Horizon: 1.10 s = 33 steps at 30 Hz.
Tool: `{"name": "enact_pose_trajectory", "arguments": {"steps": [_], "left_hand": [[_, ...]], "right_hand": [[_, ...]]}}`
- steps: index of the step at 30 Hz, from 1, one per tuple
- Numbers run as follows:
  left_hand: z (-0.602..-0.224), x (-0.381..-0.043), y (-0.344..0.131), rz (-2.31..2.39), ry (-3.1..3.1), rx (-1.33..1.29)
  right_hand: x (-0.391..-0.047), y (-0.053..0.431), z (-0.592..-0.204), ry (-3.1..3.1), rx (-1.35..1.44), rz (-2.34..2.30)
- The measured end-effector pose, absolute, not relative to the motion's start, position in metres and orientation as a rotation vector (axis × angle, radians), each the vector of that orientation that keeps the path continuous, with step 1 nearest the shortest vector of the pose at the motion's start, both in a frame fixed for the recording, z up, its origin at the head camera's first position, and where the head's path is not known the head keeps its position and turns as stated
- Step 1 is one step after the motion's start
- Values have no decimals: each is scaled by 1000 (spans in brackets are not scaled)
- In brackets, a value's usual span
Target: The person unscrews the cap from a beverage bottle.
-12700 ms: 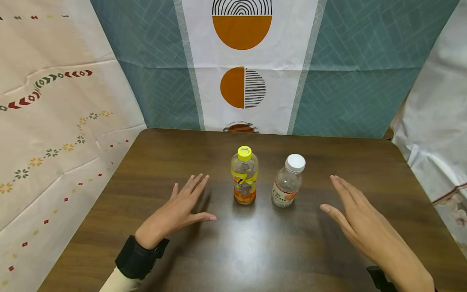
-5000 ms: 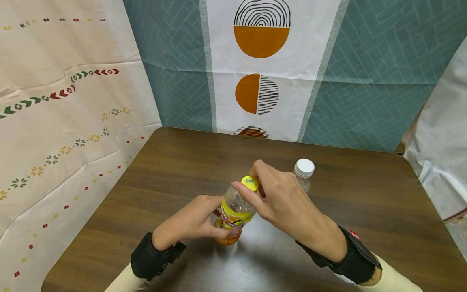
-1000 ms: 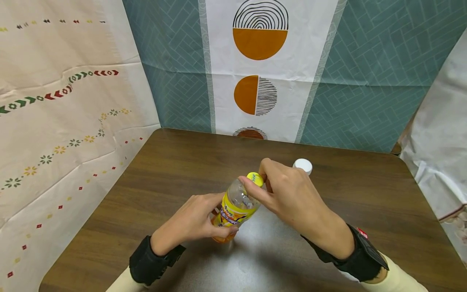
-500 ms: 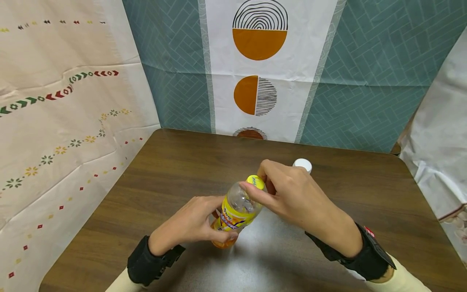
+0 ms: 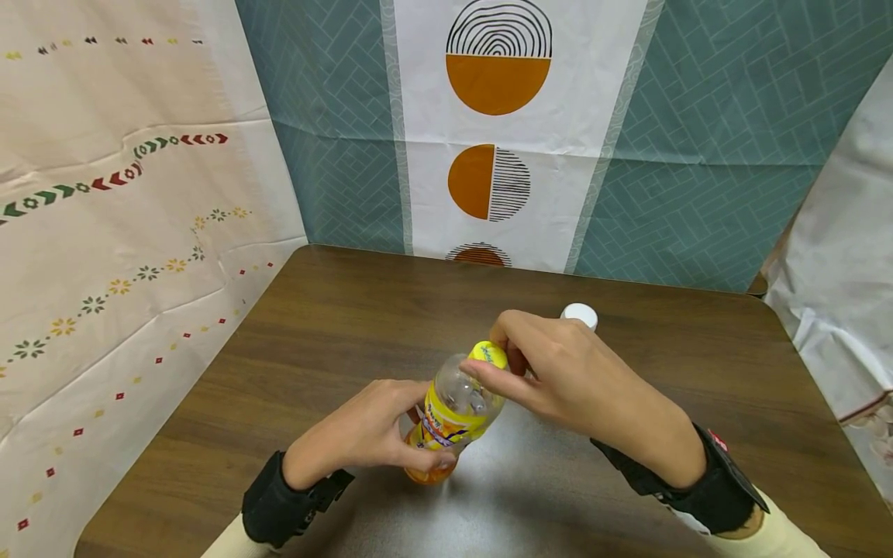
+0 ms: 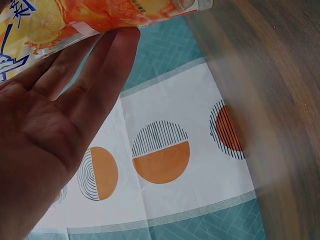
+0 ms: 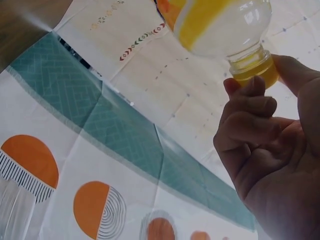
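Note:
A clear plastic drink bottle (image 5: 456,411) with a yellow-and-orange label leans to the right above the table. My left hand (image 5: 366,430) grips its lower body, thumb in front and fingers behind. Its yellow cap (image 5: 488,355) is pinched between the thumb and curled fingers of my right hand (image 5: 572,380). The right wrist view shows this cap (image 7: 257,72) sitting on the bottle's neck. From the left wrist, fruit pictures on the label (image 6: 75,22) are visible over my fingers.
Behind my right hand stands a second bottle, only its white cap (image 5: 579,315) showing in the head view. A brown wooden table (image 5: 335,325) lies beneath. Patterned cloths (image 5: 335,155) hang behind its far edge and at both sides.
Long ago both hands were apart from the two standing bottles; then they took the yellow-capped one and brought it nearer. Over the last second the cap and right hand shifted slightly towards me.

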<state>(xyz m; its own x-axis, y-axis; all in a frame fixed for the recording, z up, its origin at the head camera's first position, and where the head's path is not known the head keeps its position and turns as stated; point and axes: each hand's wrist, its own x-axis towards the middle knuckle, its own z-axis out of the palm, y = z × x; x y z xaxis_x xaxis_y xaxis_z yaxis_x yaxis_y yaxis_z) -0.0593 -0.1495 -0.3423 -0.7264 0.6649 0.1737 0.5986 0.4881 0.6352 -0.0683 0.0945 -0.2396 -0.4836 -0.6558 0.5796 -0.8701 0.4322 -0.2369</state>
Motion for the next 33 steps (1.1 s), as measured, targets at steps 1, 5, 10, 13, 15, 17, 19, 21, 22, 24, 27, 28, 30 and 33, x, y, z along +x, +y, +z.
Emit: {"name": "enact_pose_trajectory", "arguments": {"steps": [1, 5, 10, 13, 15, 17, 19, 21, 22, 24, 27, 28, 30, 33], "left_hand": [[-342, -59, -150, 1068, 2616, 1121], [-341, -59, -150, 1081, 2576, 1110], [-341, -58, -149, 1078, 2562, 1133], [-341, -57, -149, 1081, 2557, 1169], [-341, -58, -149, 1080, 2556, 1189], [-342, -58, -149, 1077, 2553, 1202], [-342, -58, -150, 1070, 2554, 1208], [-342, -58, -150, 1067, 2549, 1206], [-342, -58, -150, 1068, 2545, 1210], [-342, -58, -150, 1071, 2535, 1217], [-343, -59, -150, 1082, 2515, 1231], [-343, -59, -150, 1087, 2510, 1236], [-343, -58, -150, 1092, 2500, 1243], [-343, -58, -150, 1094, 2502, 1270]], "right_hand": [[-68, 95, -239, -2286, 1304, 727], [-69, 97, -239, -2269, 1339, 711], [-69, 98, -238, -2258, 1384, 691], [-69, 99, -237, -2247, 1402, 676], [-69, 99, -237, -2238, 1413, 670], [-70, 100, -237, -2228, 1424, 665], [-70, 100, -237, -2219, 1437, 664], [-70, 100, -237, -2211, 1453, 669], [-70, 100, -237, -2205, 1461, 673], [-69, 99, -237, -2192, 1480, 682], [-69, 99, -236, -2187, 1499, 688], [-69, 99, -236, -2188, 1503, 688], [-68, 99, -235, -2194, 1509, 687], [-69, 100, -235, -2196, 1514, 691]]}}
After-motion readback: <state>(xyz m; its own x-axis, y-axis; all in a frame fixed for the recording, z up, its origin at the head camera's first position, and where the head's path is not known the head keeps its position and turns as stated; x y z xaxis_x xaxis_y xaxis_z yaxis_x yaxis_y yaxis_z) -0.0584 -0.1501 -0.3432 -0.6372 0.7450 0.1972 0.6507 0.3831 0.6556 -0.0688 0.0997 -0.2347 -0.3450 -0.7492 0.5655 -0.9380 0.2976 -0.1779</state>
